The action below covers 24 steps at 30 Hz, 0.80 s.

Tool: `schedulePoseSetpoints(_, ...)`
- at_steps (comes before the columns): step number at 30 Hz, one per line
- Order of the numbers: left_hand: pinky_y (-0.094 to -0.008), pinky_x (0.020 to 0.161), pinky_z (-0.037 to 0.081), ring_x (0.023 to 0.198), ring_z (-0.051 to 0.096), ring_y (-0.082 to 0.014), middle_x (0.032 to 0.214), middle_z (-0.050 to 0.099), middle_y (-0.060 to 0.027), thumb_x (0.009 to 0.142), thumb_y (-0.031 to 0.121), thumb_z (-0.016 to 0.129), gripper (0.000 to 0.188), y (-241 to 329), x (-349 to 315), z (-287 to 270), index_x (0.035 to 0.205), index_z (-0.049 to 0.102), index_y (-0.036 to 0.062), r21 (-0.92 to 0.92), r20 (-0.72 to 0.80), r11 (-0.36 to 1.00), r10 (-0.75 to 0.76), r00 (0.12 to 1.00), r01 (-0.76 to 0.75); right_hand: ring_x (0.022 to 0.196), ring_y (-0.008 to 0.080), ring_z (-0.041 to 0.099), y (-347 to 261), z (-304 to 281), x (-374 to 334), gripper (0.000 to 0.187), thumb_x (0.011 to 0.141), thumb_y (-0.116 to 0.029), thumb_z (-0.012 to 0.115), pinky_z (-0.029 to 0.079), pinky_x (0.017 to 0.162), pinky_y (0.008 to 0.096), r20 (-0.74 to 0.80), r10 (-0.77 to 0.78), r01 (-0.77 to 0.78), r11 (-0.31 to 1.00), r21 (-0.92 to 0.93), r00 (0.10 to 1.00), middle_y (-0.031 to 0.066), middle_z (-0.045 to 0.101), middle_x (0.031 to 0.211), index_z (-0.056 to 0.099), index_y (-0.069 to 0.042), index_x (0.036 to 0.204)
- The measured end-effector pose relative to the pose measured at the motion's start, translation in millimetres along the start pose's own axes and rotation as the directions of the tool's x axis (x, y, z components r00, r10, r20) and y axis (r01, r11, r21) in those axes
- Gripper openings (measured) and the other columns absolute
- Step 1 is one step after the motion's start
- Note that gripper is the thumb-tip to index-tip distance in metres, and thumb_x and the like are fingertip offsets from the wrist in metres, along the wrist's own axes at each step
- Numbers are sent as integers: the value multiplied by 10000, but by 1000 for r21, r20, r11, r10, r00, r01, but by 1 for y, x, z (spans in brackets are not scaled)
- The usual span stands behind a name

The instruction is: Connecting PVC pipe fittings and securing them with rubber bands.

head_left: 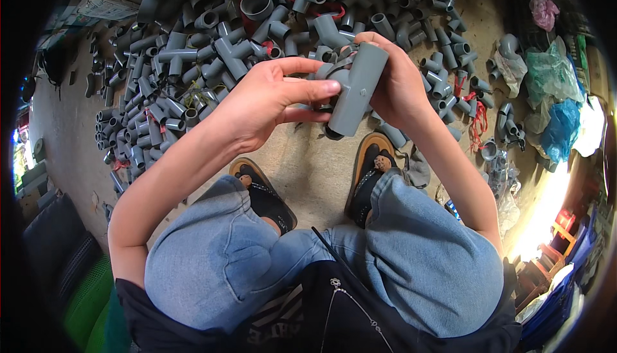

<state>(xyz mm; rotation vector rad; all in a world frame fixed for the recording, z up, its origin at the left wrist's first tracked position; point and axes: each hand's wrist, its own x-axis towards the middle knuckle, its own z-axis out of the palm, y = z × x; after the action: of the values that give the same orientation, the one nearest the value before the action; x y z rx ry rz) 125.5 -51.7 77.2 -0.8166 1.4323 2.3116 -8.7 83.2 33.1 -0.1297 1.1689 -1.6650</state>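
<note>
Tan concrete floor (302, 182) lies below. Part-closed, the left hand (273, 99) pinches a grey, T-shaped plastic pipe fitting (360, 89) in mid-air; the right hand (400, 86) curls around its far side. A loosened pinch could let it slip. It looks smooth, tilted, dark at its lower opening. Beyond lies a heap of grey plastic fittings (230, 58).
</note>
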Motion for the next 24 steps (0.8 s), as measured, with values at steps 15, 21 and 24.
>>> schedulePoseSetpoints(15,-268,760,499,854,592,-151,950,568,-77,877,229,579,247,-8,3,2,991,526,16,-257,8,958,134,991,-128,757,183,595,9,-16,3,251,915,-212,368,527,706,333,299,145,-306,732,609,943,118,568,919,503,-1,941)
schedulePoseSetpoints(21,-286,776,473,857,580,-166,979,597,-70,882,236,493,270,-10,3,-1,1064,492,37,-352,14,925,159,987,-143,830,306,621,5,-6,-5,285,926,-219,354,553,729,419,333,102,-301,718,628,937,168,559,919,491,31,908)
schedulePoseSetpoints(24,-287,810,437,894,556,-163,1032,572,-85,864,202,487,279,-11,3,1,1084,486,31,-298,23,933,219,975,-202,811,307,623,5,-7,-4,301,927,-238,348,559,715,408,215,160,-265,692,672,963,174,557,933,489,26,901)
